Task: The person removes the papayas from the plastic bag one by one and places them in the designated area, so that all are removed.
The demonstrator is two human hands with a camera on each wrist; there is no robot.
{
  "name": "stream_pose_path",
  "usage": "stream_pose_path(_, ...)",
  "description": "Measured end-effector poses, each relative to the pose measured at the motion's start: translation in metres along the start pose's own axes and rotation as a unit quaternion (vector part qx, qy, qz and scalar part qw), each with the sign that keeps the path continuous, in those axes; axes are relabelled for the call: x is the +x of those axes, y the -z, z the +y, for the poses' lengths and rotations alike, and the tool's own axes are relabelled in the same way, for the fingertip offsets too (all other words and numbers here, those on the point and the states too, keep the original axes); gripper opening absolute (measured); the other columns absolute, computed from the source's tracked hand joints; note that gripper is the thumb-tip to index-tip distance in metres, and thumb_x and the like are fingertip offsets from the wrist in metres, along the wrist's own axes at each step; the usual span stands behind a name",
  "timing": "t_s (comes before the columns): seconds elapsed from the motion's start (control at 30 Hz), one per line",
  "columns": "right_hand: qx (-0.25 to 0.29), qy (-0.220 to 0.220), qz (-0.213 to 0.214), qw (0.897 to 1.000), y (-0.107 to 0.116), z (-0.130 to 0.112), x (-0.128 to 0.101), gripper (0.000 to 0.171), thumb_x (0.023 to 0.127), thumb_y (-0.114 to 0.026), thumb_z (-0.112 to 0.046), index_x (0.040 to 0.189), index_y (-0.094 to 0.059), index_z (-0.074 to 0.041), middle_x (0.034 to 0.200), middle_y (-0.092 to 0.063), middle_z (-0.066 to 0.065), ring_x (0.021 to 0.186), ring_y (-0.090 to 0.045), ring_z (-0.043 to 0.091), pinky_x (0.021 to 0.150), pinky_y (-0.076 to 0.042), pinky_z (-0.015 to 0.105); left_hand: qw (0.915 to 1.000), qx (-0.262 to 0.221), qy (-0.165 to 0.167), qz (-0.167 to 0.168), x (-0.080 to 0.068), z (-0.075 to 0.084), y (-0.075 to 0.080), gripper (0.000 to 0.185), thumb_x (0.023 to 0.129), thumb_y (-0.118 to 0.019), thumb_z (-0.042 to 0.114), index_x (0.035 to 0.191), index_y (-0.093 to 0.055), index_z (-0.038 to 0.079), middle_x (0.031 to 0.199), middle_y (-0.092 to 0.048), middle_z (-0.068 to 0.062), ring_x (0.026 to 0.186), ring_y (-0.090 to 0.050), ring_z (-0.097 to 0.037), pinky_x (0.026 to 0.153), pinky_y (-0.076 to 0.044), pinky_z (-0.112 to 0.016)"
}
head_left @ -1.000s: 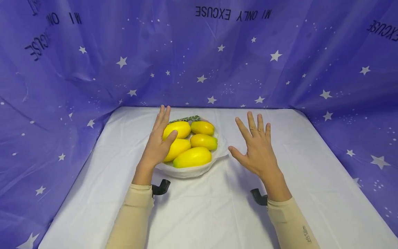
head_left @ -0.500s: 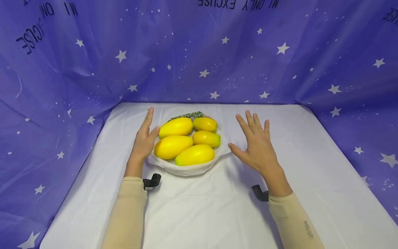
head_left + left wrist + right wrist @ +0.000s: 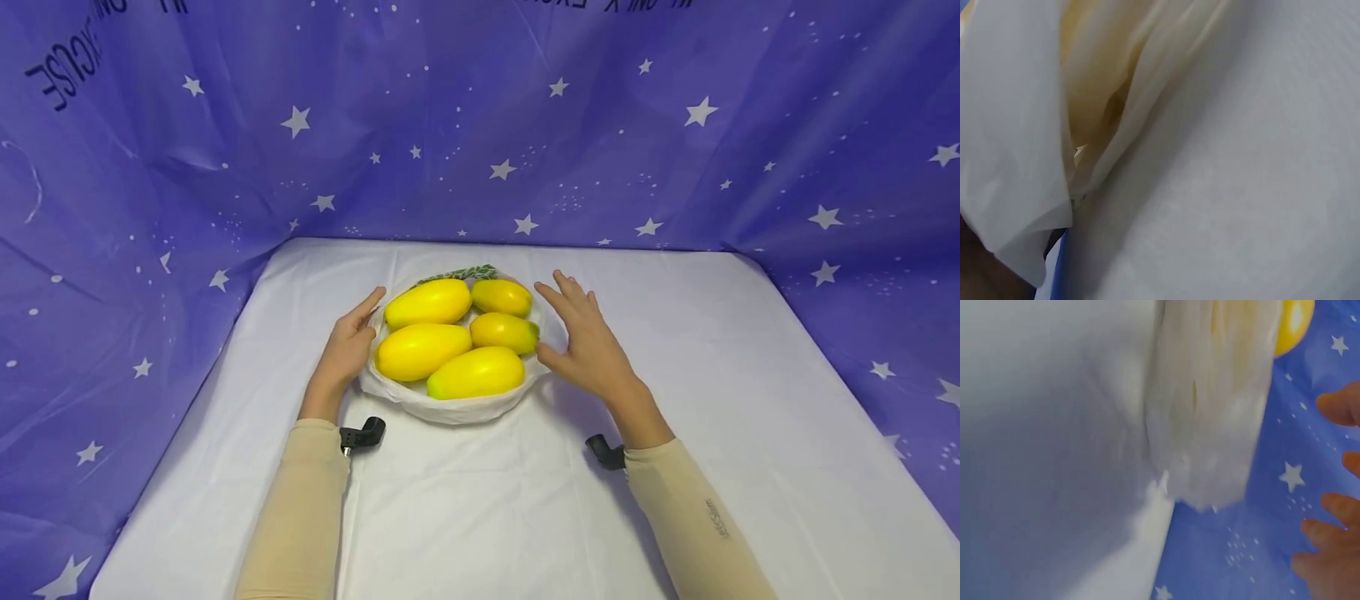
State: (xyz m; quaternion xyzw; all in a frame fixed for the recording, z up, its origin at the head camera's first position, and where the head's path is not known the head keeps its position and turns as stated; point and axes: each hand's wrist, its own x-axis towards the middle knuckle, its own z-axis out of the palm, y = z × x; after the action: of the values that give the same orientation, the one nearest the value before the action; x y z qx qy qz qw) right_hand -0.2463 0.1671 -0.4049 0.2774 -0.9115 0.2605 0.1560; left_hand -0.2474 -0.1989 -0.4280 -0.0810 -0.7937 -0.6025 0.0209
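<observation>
Several yellow mangoes lie in a thin white plastic bag spread open on the white table. My left hand rests against the bag's left edge, fingers loosely bent along it. On the other side my right hand is at the bag's right edge with fingers straight, thumb near the bag. The left wrist view is filled by the bag's folds. In the right wrist view the bag's side, a bit of mango and my fingertips show.
A purple star-printed cloth walls in the table at the back and on both sides. A green leafy sprig pokes out behind the mangoes. Bare white tabletop stretches in front of the bag and to its right.
My left hand slid off the mangoes to the bag's left edge. My right hand came down and in from the right to the bag's right edge. The camera tilted slightly.
</observation>
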Motion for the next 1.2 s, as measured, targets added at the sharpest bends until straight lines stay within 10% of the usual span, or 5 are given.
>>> stream_pose_path(0.23, 0.112, 0.011, -0.068, 0.991, -0.025, -0.001, 0.018, 0.066, 0.082, -0.069, -0.008, 0.144, -0.047, -0.018, 0.149, -0.043, 0.005, 0.136, -0.039, 0.024, 0.110, -0.034, 0.047, 0.9993, 0.036, 0.002, -0.006, 0.002, -0.003, 0.001, 0.058, 0.091, -0.031, -0.012, 0.147, -0.040, 0.000, 0.154, -0.033, -0.013, 0.144, -0.022, -0.026, 0.119, -0.015, -0.042)
stream_pose_path(0.6, 0.099, -0.015, -0.149, 0.984, -0.042, 0.004, 0.023, 0.063, 0.083, -0.069, -0.002, 0.141, -0.051, -0.017, 0.142, -0.050, 0.001, 0.134, -0.041, 0.023, 0.112, -0.032, 0.044, 0.9979, 0.064, -0.005, 0.011, 0.016, -0.040, 0.000, 0.059, 0.094, -0.032, -0.006, 0.148, -0.044, 0.015, 0.153, -0.035, 0.004, 0.143, -0.025, -0.014, 0.119, -0.015, -0.037)
stream_pose_path(1.2, 0.105, -0.010, -0.034, 0.994, -0.013, 0.006, 0.012, 0.065, 0.080, -0.074, -0.011, 0.141, -0.051, -0.019, 0.141, -0.051, -0.001, 0.130, -0.045, 0.021, 0.108, -0.039, 0.042, 0.9970, 0.076, -0.006, 0.009, 0.014, -0.041, -0.001, 0.059, 0.095, -0.031, -0.006, 0.148, -0.043, 0.016, 0.154, -0.035, 0.002, 0.143, -0.025, -0.015, 0.118, -0.016, -0.037)
